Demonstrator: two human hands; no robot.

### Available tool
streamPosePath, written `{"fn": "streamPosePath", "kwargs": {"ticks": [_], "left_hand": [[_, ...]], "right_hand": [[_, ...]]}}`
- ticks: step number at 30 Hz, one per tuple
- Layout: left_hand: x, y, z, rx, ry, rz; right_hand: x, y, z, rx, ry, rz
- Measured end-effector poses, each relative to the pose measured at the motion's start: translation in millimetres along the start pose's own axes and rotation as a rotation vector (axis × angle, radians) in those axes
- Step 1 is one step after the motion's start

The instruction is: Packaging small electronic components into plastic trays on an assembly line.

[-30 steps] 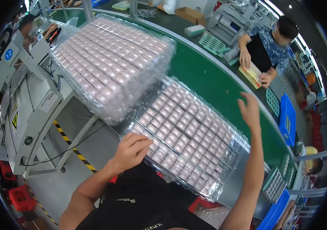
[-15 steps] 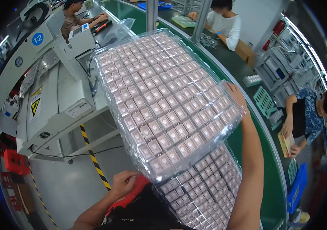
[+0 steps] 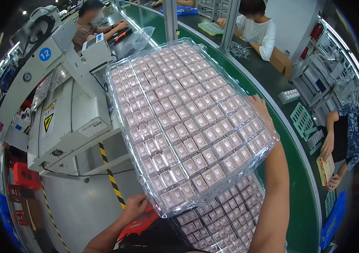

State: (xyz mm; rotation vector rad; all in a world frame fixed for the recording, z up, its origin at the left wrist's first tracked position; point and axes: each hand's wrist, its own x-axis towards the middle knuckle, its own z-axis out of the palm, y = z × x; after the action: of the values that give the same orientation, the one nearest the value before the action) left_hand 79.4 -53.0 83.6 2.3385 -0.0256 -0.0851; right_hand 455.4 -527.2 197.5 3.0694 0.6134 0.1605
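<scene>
- Fingers (image 3: 144,200) of left hand (image 3: 134,206) curled beside near-left corner of upper pack (image 3: 192,120); grip unclear.
- Right hand (image 3: 263,110) at its right edge; grip unclear.
- Lower pack (image 3: 229,216) partly beneath, belt (image 3: 293,181) right.

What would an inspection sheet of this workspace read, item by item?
Surface: green belt along the right.
Job's things: upper pack, clear-wrapped rows of pinkish pieces, partly covering a similar lower pack.
Clutter: loose metal parts and green perforated tray on the dark bench.
Hands: right hand at the upper pack's right edge; left hand curled near its lower-left corner, contact unclear.
Cables: dark cable below the white machine.
Surroundings: co-workers, red crate, striped floor tape.
</scene>
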Motion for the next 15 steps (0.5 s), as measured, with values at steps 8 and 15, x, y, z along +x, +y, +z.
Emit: {"fn": "streamPosePath", "kwargs": {"ticks": [8,15], "left_hand": [[0.0,4.9,-1.4,-0.006,-0.118,-0.064],[-6.6,-27.4,21.2,-0.111,-0.104,0.069]], "right_hand": [[-94.4,72.5,32.8,0.157,-0.120,0.262],[-232.1,53.1,-16.4,0.098,-0.030,0.557]]}}
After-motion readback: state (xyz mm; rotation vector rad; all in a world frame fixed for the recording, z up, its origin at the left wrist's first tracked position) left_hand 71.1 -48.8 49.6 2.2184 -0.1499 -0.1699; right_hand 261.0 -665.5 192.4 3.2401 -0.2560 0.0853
